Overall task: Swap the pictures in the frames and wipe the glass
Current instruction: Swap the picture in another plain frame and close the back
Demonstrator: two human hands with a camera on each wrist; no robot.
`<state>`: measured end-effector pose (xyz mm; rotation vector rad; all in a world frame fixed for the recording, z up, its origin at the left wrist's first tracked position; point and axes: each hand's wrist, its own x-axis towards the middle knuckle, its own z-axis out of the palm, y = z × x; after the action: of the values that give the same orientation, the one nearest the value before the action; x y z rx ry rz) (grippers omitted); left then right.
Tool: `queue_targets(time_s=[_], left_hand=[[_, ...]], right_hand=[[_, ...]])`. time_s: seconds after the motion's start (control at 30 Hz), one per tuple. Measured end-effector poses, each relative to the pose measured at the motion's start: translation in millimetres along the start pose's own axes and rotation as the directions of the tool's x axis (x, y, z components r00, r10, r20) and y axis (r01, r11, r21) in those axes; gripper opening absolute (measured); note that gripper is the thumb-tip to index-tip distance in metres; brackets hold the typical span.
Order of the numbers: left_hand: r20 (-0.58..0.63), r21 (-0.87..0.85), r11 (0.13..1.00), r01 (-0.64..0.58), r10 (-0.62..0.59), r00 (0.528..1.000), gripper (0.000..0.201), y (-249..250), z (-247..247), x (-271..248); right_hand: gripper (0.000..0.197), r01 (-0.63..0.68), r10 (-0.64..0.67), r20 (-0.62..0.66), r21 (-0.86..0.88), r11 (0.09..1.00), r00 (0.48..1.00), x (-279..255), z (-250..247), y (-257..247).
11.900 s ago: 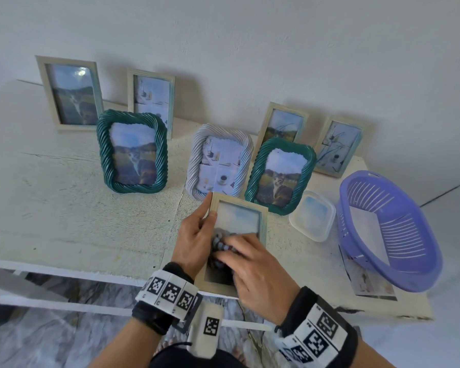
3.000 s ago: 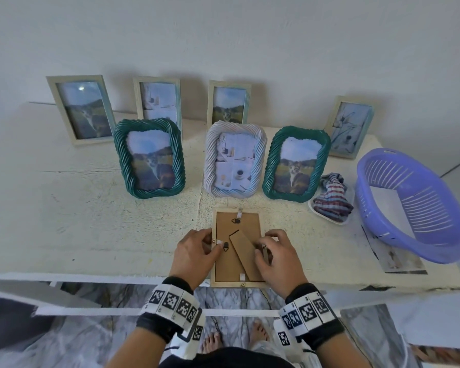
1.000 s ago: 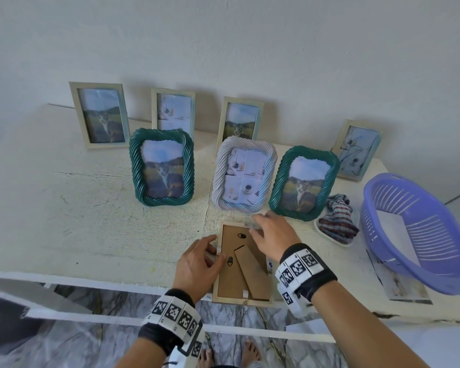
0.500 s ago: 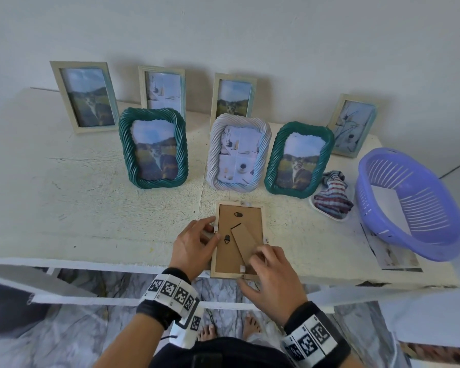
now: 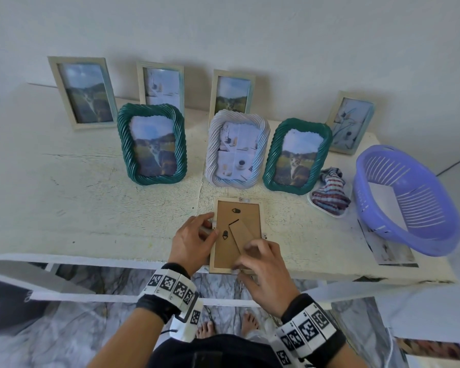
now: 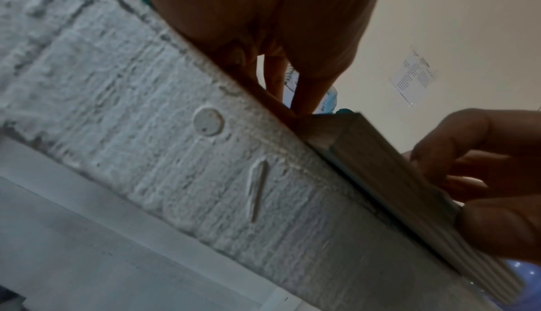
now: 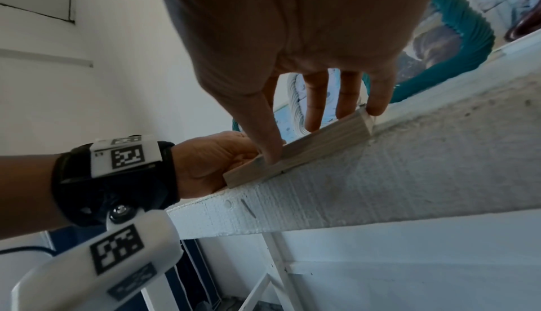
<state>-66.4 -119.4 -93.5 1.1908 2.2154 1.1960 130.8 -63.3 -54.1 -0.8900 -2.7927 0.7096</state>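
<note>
Since a moment ago, the right hand (image 5: 264,269) has slid down to pinch the bottom edge of the face-down frame (image 5: 235,224) near the table (image 5: 91,208) edge, while the left hand (image 5: 193,241) fingers curl on its left side.

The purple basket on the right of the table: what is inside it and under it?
Inside the purple basket lies a white sheet. Under its near edge a printed picture sticks out on the table; the rest is covered.

no words or numbers can be read: the wristbands (image 5: 173,285) carry only black-and-white square code markers, and the printed sheet (image 6: 414,76) on the far wall is too blurred.
</note>
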Motion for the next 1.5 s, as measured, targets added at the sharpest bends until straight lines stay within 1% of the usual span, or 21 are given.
queue_targets(time_s=[0.13, 0.2, 0.27, 0.33, 0.4, 0.47, 0.6, 0.73, 0.83, 0.97, 1.07, 1.23, 1.3, 1.37, 1.4, 1.43, 1.5], left_hand=[[0.005, -0.008, 1.000, -0.001, 0.001, 1.000, 0.038, -0.2, -0.4, -0.4], [0.005, -0.014, 1.000, -0.002, 0.002, 1.000, 0.038, -0.3, -1.0, -0.5], [0.006, -0.030, 1.000, -0.007, 0.007, 1.000, 0.038, 0.0, -1.8, -0.5], [0.003, -0.041, 0.999, -0.013, 0.013, 1.000, 0.038, 0.4, -2.4, -0.9], [0.003, -0.043, 0.999, -0.016, 0.016, 1.000, 0.038, 0.7, -2.9, -1.0], [0.005, -0.041, 0.999, -0.015, 0.015, 1.000, 0.038, 0.6, -3.1, -1.0], [0.002, -0.042, 0.999, -0.019, 0.019, 1.000, 0.038, 0.5, -3.5, -1.4], [-0.003, -0.040, 0.999, -0.026, 0.026, 1.000, 0.037, 0.1, -3.2, -1.6], [-0.010, -0.034, 0.999, -0.037, 0.037, 0.999, 0.038, -0.3, -2.8, -1.1], [-0.001, -0.041, 0.999, -0.021, 0.021, 1.000, 0.038, -0.3, -2.7, -0.8], [0.000, -0.038, 0.999, -0.020, 0.020, 1.000, 0.038, -1.4, -1.9, -0.4], [0.006, -0.053, 0.999, -0.012, 0.012, 1.000, 0.038, -0.9, -2.7, -0.7], [0.005, -0.052, 0.999, -0.009, 0.009, 1.000, 0.038, -0.1, -3.0, -0.8], [0.004, -0.054, 0.998, -0.010, 0.010, 1.000, 0.037, -0.2, -3.2, -0.6], [0.003, -0.059, 0.998, -0.010, 0.011, 1.000, 0.037, -0.1, -3.2, -0.5], [0.001, -0.063, 0.998, -0.011, 0.011, 1.000, 0.036, -0.2, -3.2, -0.5], [-0.002, -0.066, 0.998, -0.015, 0.015, 1.000, 0.037, -0.1, -2.9, -0.3]], right_hand=[[0.014, -0.008, 0.008, 0.035, -0.006, 1.000, 0.999, -0.3, -5.5, -0.6], [0.026, -0.016, 0.016, 0.048, -0.018, 1.000, 0.999, 2.4, -10.6, 0.1], [0.035, -0.044, 0.045, 0.028, -0.035, 0.998, 0.999, 9.2, -14.8, 1.3], [0.037, -0.083, 0.082, -0.014, -0.099, 0.992, 0.997, 18.3, -16.0, -0.6], [0.038, -0.117, 0.114, -0.023, -0.217, 0.969, 0.993, 27.6, -14.8, -7.1], [0.036, -0.139, 0.135, -0.032, -0.255, 0.957, 0.990, 34.5, -11.6, -13.4], [0.028, -0.178, 0.166, -0.095, -0.137, 0.974, 0.982, 41.5, -9.5, -16.9], [0.029, -0.183, 0.167, -0.135, -0.118, 0.976, 0.977, 38.5, -21.9, -13.7], [0.035, -0.223, 0.206, -0.184, -0.073, 0.972, 0.961, 29.3, -40.0, 2.7], [0.033, -0.283, 0.279, -0.209, 0.011, 0.959, 0.937, 10.5, -61.5, 36.5], [0.029, -0.335, 0.331, -0.188, 0.010, 0.942, 0.925, 1.0, -62.7, 61.7], [0.035, -0.394, 0.390, -0.053, -0.086, 0.915, 0.919, -3.8, -51.2, 72.0], [0.035, -0.395, 0.388, -0.074, -0.140, 0.908, 0.919, -0.8, -49.3, 65.6], [0.036, -0.352, 0.332, -0.146, -0.137, 0.926, 0.932, 5.8, -48.5, 51.9], [0.039, -0.319, 0.300, -0.159, -0.111, 0.941, 0.941, 9.7, -47.5, 42.8], [0.046, -0.288, 0.275, -0.140, -0.082, 0.954, 0.951, 13.9, -45.9, 32.6], [0.065, -0.242, 0.241, -0.029, -0.070, 0.968, 0.970, 22.6, -39.6, 14.0]])
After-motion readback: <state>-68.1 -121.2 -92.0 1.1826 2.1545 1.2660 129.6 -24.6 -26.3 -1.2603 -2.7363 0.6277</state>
